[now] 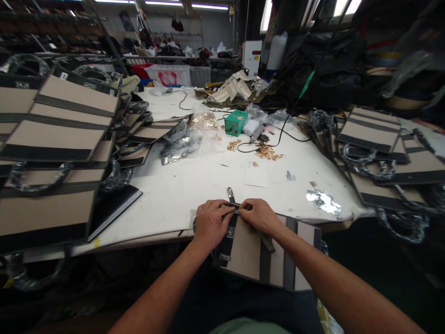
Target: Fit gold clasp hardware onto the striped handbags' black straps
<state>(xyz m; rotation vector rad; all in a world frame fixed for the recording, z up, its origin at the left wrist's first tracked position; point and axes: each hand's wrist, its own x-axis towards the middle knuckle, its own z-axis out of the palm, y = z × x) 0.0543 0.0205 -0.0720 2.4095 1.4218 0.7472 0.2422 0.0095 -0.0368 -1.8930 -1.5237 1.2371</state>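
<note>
A beige handbag [245, 253] with dark stripes lies sideways over the table's front edge, partly across my lap. Metal fittings [230, 232] sit on its dark top band. My left hand [212, 222] is closed, thumb and fingers pinching the dark strap at the bag's far edge. From the other side my right hand [261, 215] pinches the same spot, its fingertips close to the left thumb. A short dark tab with a metal end [230, 192] sticks out beyond the hands onto the table. Whatever small part lies between the fingertips is mostly hidden.
Stacked handbags with plastic-wrapped handles stand at left [66, 130] and right [370, 130]. On the white table [194, 185] are a green box [236, 122] with a black cord, loose gold hardware [267, 152], plastic bags [182, 144] and a dark book-like panel [114, 208].
</note>
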